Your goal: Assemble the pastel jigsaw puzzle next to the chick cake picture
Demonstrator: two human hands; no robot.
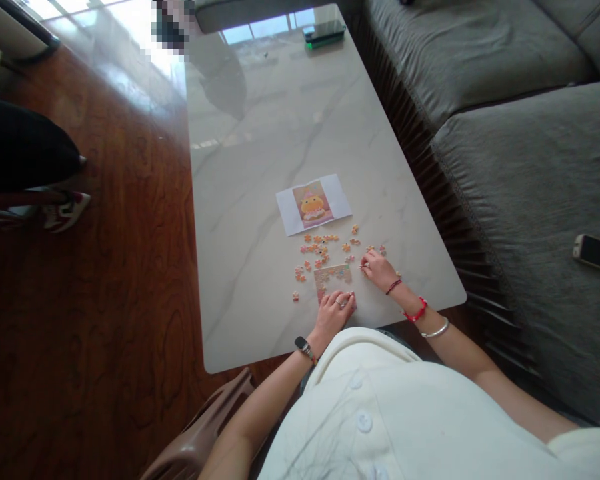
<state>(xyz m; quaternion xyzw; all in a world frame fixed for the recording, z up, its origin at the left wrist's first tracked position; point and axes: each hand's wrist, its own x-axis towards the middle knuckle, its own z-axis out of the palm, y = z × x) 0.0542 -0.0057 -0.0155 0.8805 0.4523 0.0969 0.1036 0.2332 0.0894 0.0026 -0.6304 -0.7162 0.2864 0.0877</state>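
A partly joined jigsaw (333, 275) lies near the front edge of the marble table (260, 167). My left hand (336, 308) rests on its near corner, fingers curled down on the pieces. My right hand (377, 267) is just right of it, fingers pinched on a small loose piece (366, 265). Several loose orange and pink pieces (320, 247) are scattered beyond the joined part. A printed picture of a yellow figure on white paper (313, 203) lies behind them.
A grey sofa (530, 167) runs along the right with a phone (597, 253) on its cushion. A dark box with a green edge (324, 35) stands at the table's far end. Another person's leg and shoe (60, 207) are at left on the wooden floor.
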